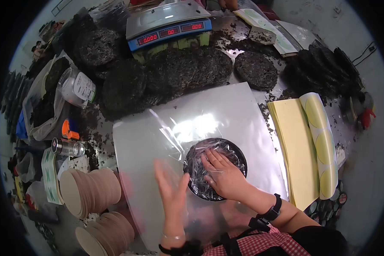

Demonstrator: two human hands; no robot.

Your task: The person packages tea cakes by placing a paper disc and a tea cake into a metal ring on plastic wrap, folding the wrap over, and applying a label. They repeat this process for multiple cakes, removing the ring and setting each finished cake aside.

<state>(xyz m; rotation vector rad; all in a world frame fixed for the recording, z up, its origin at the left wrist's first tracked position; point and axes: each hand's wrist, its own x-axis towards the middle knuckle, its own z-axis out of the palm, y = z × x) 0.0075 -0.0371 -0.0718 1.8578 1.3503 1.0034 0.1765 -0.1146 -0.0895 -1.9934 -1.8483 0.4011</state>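
Observation:
A round black dish [244,161] lies on a pale, shiny sheet [136,153], its contents covered in crinkled clear plastic film [196,170]. My right hand [226,174] rests flat on the film inside the dish, fingers spread and holding nothing. At the dish's left edge is my left hand [171,187], raised with its fingers apart and slightly blurred. Nothing shows in its grasp. Folds of clear film stretch up and left from the dish.
A blue scale [170,30] stands behind dark round cakes [256,70]. Yellow sheets [292,149] lie at right beside a roll of round labels [322,149]. Stacked brown discs [91,192], a glass bottle [68,147] and a plastic jar [77,87] are at left.

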